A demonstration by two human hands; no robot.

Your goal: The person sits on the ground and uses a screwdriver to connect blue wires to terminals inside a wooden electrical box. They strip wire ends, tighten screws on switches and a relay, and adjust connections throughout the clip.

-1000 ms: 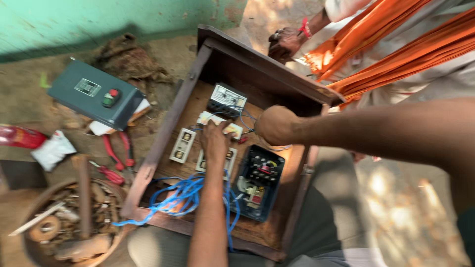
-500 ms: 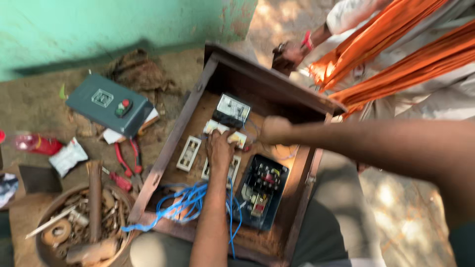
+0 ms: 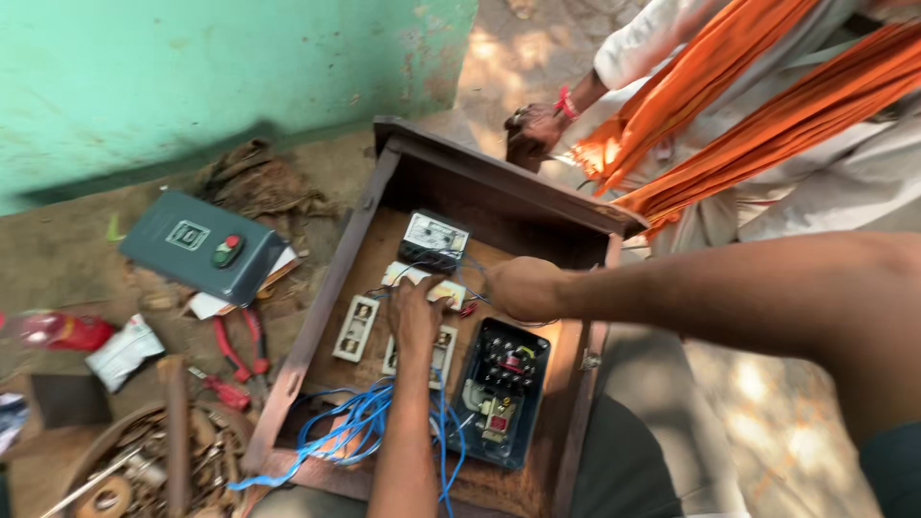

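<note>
An open wooden box (image 3: 331, 288) lies on the ground with electrical parts mounted inside. My left hand (image 3: 415, 314) reaches up the middle of the box, and its fingers grip a small white fitting (image 3: 401, 273) below a black-and-white meter (image 3: 434, 238). My right hand (image 3: 521, 288) comes in from the right as a closed fist just beside that fitting; whatever it holds is hidden. A black contactor block (image 3: 501, 388) sits under my right forearm. Blue wires (image 3: 345, 432) bunch at the near edge, beside my left forearm. Two white switch plates (image 3: 356, 328) lie left of my left hand.
Another person in white clothes with orange cloth (image 3: 758, 105) stands behind the box, one hand (image 3: 531, 132) near its far rim. On the ground to the left are a grey starter box (image 3: 203, 245), red-handled pliers (image 3: 240, 343), and a basket of scrap parts (image 3: 144, 465).
The view has shifted, so the box sits further right and higher in the picture. Both my hands stay at the white fitting, and my right fist has dropped a little closer to it.
</note>
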